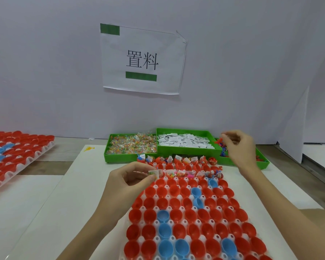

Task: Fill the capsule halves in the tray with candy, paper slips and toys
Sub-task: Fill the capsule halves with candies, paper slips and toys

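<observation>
The two rows of capsule halves [186, 167] beyond the left hand [129, 182] are filled; all rows nearer are empty. A paper slip [153, 173] is pinched by the left hand. Toys [222, 145] are gripped by the right hand [239, 147] above their green bin [261, 164].

The tray of capsule halves [186, 209] ran off the bottom edge, its nearest row cut away. A second tray [17, 152] at far left was cropped by the left edge. The right hand [238, 145] covered much of the green toy bin [261, 162], so the toys beneath were mostly hidden. What its fingertips pinched was too blurred to identify. The left hand [131, 181] hid the tray's far-left corner, and the small packet [153, 173] it held was too small to read. Contents of the filled far rows were too tiny to distinguish.
</observation>
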Tool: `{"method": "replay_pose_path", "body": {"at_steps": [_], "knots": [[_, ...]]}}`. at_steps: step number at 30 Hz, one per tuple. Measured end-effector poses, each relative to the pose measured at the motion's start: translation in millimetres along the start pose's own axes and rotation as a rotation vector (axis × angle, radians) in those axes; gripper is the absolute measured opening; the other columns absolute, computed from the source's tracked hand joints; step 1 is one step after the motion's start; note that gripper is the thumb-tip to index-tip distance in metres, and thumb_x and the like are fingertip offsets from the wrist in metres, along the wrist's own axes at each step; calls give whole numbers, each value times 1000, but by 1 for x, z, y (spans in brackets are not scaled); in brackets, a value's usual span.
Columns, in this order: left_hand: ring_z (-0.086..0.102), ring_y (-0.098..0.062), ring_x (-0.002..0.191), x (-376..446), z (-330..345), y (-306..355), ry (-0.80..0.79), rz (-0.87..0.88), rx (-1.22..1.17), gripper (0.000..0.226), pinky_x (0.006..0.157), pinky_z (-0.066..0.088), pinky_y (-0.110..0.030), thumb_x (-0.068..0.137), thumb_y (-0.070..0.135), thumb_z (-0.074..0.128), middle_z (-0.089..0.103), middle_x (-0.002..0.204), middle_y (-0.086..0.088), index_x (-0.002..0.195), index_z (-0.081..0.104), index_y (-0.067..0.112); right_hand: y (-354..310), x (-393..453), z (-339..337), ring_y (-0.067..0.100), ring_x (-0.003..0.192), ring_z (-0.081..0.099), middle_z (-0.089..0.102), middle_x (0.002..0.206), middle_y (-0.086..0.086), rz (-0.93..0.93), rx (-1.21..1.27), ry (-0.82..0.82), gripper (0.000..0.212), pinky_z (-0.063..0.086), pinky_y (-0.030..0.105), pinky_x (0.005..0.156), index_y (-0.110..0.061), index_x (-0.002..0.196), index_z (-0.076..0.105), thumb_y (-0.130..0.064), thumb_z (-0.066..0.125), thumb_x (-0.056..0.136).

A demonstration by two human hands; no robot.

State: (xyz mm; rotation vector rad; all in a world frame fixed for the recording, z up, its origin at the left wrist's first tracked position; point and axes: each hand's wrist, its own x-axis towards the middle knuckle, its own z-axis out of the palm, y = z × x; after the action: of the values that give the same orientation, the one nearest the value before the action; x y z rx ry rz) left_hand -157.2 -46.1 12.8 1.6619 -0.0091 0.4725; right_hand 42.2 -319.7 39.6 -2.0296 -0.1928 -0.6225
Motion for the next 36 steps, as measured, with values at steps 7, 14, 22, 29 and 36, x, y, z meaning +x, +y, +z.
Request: {"method": "replay_pose_path", "body": {"at_steps": [7, 14, 22, 29, 36], "knots": [[75, -18, 92, -6, 10, -2, -101, 104, 42, 24, 82, 60, -23, 80, 17, 84, 78, 98, 4, 98, 80, 33, -64, -98, -3, -2, 78, 69, 76, 89, -12, 121, 354, -334, 12, 53, 11, 70, -23, 101, 75, -21, 73, 90], [74, -23, 92, -13, 22, -3, -161, 279, 177, 14, 81, 61, -26, 81, 26, 82, 68, 122, 10, 94, 81, 31, -88, -135, 9, 4, 91, 72, 76, 92, -12, 10, 357, -468, 8, 56, 17, 82, -24, 97, 77, -20, 74, 92], [74, -15, 96, -15, 26, -10, -108, 337, 222, 17, 82, 61, -28, 82, 22, 81, 74, 107, 15, 97, 82, 30, -88, -146, 15, 7, 86, 73, 77, 89, -5, 63, 493, -452, 6, 54, 17, 75, -21, 96, 78, -20, 74, 92], [64, -9, 88, -12, 20, -8, -121, 695, 637, 5, 73, 56, -29, 94, 22, 74, 64, 105, 8, 94, 78, 26, -87, -142, 15, 11, 90, 71, 74, 93, -7, -53, 464, -520, 13, 55, 22, 76, -26, 98, 75, -15, 70, 95], [62, -10, 85, -12, 9, -4, -223, 748, 703, 8, 69, 55, -28, 94, 21, 73, 64, 104, 8, 96, 76, 29, -84, -134, 6, 17, 92, 66, 67, 96, -6, -251, 354, -647, 24, 53, 23, 79, -34, 105, 67, -10, 65, 98]]}}
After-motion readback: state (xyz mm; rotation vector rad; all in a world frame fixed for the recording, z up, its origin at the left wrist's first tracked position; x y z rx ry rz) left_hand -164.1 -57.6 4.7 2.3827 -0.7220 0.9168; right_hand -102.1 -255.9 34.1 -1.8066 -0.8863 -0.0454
